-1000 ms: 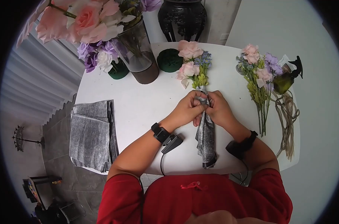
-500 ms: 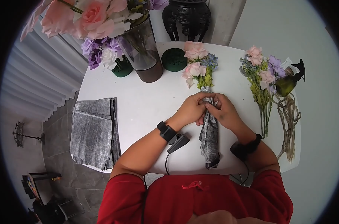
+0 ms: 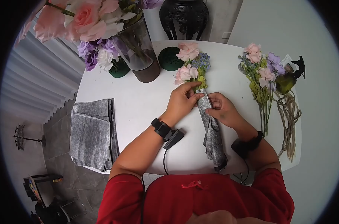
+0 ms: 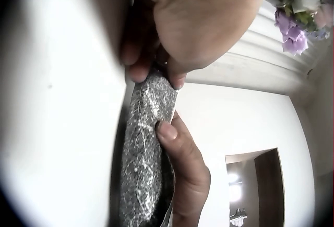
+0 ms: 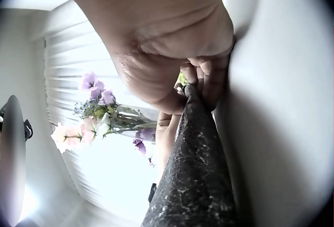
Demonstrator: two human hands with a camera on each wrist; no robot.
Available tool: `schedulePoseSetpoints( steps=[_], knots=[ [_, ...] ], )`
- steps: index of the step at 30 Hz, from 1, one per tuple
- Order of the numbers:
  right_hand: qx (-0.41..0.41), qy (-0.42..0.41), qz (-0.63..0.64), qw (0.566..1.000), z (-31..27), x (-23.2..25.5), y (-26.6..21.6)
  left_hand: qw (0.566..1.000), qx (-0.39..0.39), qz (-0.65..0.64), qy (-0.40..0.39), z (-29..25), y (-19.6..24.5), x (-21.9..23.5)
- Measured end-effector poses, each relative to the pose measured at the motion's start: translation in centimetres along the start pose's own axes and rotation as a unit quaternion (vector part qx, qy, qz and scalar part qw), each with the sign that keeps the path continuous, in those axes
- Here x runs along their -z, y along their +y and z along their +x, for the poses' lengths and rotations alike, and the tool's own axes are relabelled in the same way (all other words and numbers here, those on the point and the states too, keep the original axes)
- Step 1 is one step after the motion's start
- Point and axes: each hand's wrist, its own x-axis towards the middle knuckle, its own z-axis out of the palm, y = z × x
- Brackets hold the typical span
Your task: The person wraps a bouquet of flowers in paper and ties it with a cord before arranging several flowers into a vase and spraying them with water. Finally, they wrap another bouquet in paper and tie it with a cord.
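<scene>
A small bouquet of pink roses [image 3: 187,73], blue blossoms and green leaves lies upright before the person, its stems hidden inside a rolled grey wrapping sheet [image 3: 212,136]. At the sheet's upper edge, the left hand [image 3: 180,101] pinches the wrap between thumb and fingers, its fingertips by the leaves. Slightly lower, the right hand [image 3: 225,111] grips the wrap's right side, thumb in front. The left wrist view has the right thumb [image 4: 177,146] lying along the mottled grey surface. From the right wrist, the wrap [image 5: 195,169] widens toward the camera.
Grey sheets [image 3: 91,140] lie stacked at the left. Behind stand a glass vase [image 3: 139,48] of large flowers and dark green foam blocks [image 3: 171,59]. On the right are loose flower stems [image 3: 264,100], a spray bottle [image 3: 287,82] and raffia strands [image 3: 288,127].
The hands have parted: the left has shifted up to the wrap's top edge, the right stays on its right side. The wrap's lower end has swung to the right.
</scene>
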Motion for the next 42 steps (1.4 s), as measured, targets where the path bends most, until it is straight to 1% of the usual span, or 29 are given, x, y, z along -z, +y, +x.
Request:
schedulePoseSetpoints(
  steps=[1, 2, 3, 5, 6, 7, 8, 9, 11, 12, 14, 15, 17, 18, 19, 20, 21, 23, 25, 31, 34, 35, 36, 37, 38, 39, 40, 41, 42],
  knots=[
    [-0.001, 0.0, 0.0, 1.0, 0.0, 0.0, -0.3, 1.0, -0.022, -0.016, 0.008, 0.1, -0.6, -0.1],
    [0.001, 0.021, 0.025, 0.999, 0.0, -0.1, -0.7, 0.998, -0.044, -0.031, 0.015, 0.2, -1.0, -0.2],
    [0.004, 0.043, 0.05, 0.998, 0.1, -0.2, -0.9, 0.998, -0.044, -0.032, 0.014, 0.1, -0.6, -0.2],
    [-0.004, 0.041, 0.065, 0.997, 0.1, -0.2, -1.2, 0.99, 0.035, -0.128, 0.054, 0.0, 0.4, -0.4],
    [-0.012, 0.036, 0.079, 0.996, 0.2, -0.2, -1.3, 0.99, 0.034, -0.127, 0.052, 0.0, 0.7, -0.5],
    [-0.012, 0.037, 0.081, 0.996, 0.1, -0.2, -1.3, 0.983, 0.074, -0.169, 0.021, -0.1, 0.9, -0.5],
    [0.009, 0.026, 0.089, 0.996, 0.1, -0.3, -1.4, 0.971, 0.114, -0.21, -0.011, -0.1, 1.0, -0.6],
    [0.029, 0.015, 0.097, 0.995, 0.0, -0.4, -1.4, 0.971, 0.116, -0.21, -0.011, -0.1, 1.1, -0.5],
    [0.028, 0.013, 0.105, 0.994, -0.2, -0.6, -1.9, 0.942, 0.149, -0.293, -0.07, 0.0, 1.1, -0.4],
    [0.028, 0.012, 0.114, 0.993, -0.2, -0.7, -2.1, 0.942, 0.149, -0.294, -0.069, -0.1, 0.9, -0.2],
    [0.033, 0.019, 0.107, 0.994, -0.2, -1.0, -2.2, 0.944, 0.159, -0.261, -0.122, -0.2, 0.5, -0.1],
    [0.04, 0.026, 0.101, 0.994, -0.1, -1.2, -2.3, 0.944, 0.158, -0.261, -0.122, -0.2, 0.5, -0.2],
    [0.037, 0.033, 0.099, 0.994, 0.1, -1.3, -1.8, 0.934, 0.161, -0.313, -0.06, -0.3, 0.6, -0.5],
    [0.033, 0.04, 0.097, 0.994, 0.1, -1.4, -1.7, 0.934, 0.16, -0.313, -0.061, -0.3, 0.5, -0.5],
    [0.033, 0.041, 0.097, 0.994, 0.1, -1.6, -1.8, 0.934, 0.162, -0.315, -0.044, -0.2, 0.3, -0.5],
    [0.019, 0.05, 0.08, 0.995, 0.1, -1.9, -2.0, 0.934, 0.165, -0.317, -0.026, -0.1, 0.1, -0.5],
    [0.004, 0.058, 0.064, 0.996, 0.0, -2.1, -2.1, 0.933, 0.166, -0.317, -0.027, 0.0, 0.1, -0.5],
    [0.007, 0.055, 0.041, 0.998, -0.2, -2.2, -2.2, 0.938, 0.135, -0.32, -0.004, 0.0, 0.0, -0.6],
    [0.005, 0.053, 0.019, 0.998, -0.5, -2.3, -2.1, 0.941, 0.129, -0.313, -0.003, 0.0, 0.0, -0.7],
    [0.042, 0.059, -0.033, 0.997, -1.4, -3.0, -2.8, 0.946, 0.118, -0.303, -0.011, 0.2, -0.5, -0.5],
    [0.029, 0.062, -0.051, 0.996, -2.6, -3.7, -3.5, 0.933, 0.105, -0.344, -0.024, 0.3, -0.7, -0.5],
    [0.068, 0.089, -0.148, 0.983, -3.2, -4.1, -3.5, 0.932, 0.104, -0.347, -0.028, 0.3, -0.8, -0.3],
    [0.106, 0.114, -0.243, 0.957, -3.7, -4.4, -3.6, 0.934, 0.115, -0.337, -0.036, 0.3, -0.9, -0.1],
    [0.107, 0.117, -0.245, 0.956, -4.2, -4.6, -4.0, 0.936, 0.126, -0.326, -0.044, 0.4, -1.0, 0.1],
    [0.195, 0.095, -0.415, 0.884, -4.8, -4.6, -4.8, 0.936, 0.123, -0.327, -0.048, 0.4, -1.1, 0.2],
    [0.273, 0.07, -0.568, 0.773, -5.1, -4.5, -5.6, 0.935, 0.127, -0.328, -0.05, 0.3, -1.0, 0.2],
    [0.286, 0.029, -0.552, 0.782, -5.0, -4.6, -6.1, 0.934, 0.132, -0.329, -0.051, 0.3, -0.8, 0.1],
    [0.285, 0.034, -0.556, 0.78, -4.9, -4.7, -6.3, 0.933, 0.129, -0.33, -0.058, 0.3, -0.7, 0.1],
    [0.295, -0.025, -0.562, 0.772, -4.9, -4.9, -6.4, 0.929, 0.134, -0.339, -0.065, 0.2, -0.6, 0.2]
  ],
)
